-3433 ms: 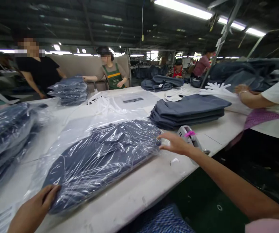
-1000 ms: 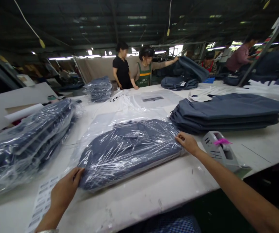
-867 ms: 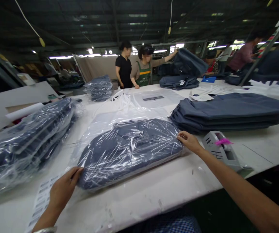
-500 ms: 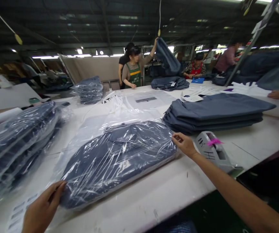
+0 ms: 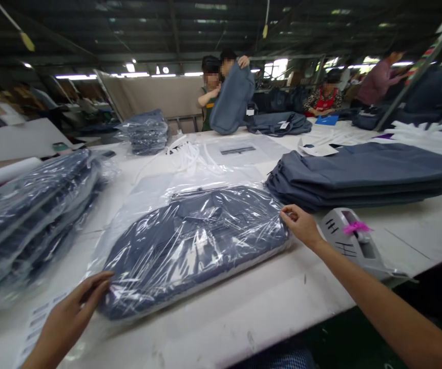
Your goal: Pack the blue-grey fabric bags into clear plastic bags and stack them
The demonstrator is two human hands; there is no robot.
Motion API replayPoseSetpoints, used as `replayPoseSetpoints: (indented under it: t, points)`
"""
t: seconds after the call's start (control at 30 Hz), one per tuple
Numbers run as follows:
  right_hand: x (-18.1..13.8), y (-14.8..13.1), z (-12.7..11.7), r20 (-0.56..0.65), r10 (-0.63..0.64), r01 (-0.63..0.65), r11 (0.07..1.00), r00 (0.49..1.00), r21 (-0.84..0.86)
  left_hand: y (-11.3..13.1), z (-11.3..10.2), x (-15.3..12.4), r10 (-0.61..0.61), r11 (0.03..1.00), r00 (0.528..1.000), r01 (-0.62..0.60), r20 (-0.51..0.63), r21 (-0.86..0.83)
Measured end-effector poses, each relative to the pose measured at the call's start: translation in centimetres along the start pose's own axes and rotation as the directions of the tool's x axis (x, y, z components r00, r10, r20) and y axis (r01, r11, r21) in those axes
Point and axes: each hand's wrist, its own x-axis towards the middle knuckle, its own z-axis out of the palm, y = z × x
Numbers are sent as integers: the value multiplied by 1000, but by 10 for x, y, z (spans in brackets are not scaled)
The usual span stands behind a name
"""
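Observation:
A dark blue fabric bag (image 5: 201, 241) lies flat before me inside a shiny clear plastic bag (image 5: 144, 271). My left hand (image 5: 72, 312) pinches the plastic at the near left corner, thumb and fingers closed. At the right end, my right hand (image 5: 301, 225) grips the plastic between thumb and fingertips. Beyond the wrapped bag, flat clear plastic sheets (image 5: 151, 192) lie on the white table (image 5: 213, 328). Close to my right wrist stands a grey tape dispenser (image 5: 347, 241) with pink on its roller and black marks on its side.
Wrapped bags (image 5: 32, 215) are piled at left, with another wrapped stack (image 5: 144, 132) farther back. Unwrapped blue bags (image 5: 362, 174) lie stacked at right. White strips (image 5: 186, 156) lie mid-table. Across the table, a person holds up a blue bag (image 5: 233, 97); others work behind.
My view has shifted slightly, while both hands keep hold of the plastic at its two ends. Across the table, the co-worker's raised bag has come down and to the left.

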Motion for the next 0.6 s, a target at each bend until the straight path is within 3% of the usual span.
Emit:
replayPoseSetpoints:
  t: [0.13, 0.3, 0.43, 0.6]
  points:
    - [2, 16, 1, 11, 59, -58, 995, 998, -80, 32, -28, 4, -11, 986, 977, 46, 214, -161]
    - [10, 33, 3, 18, 138, -134, 982, 990, -133, 49, -46, 9, 70, 971, 916, 29, 396, -239]
    - [11, 32, 2, -3, 158, -157, 977, 987, -145, 53, -49, 13, 150, 969, 922, -65, 356, -240]
    - [11, 38, 4, -18, 160, -161, 972, 987, -170, 50, -36, 11, 152, 975, 979, -126, 133, -184]
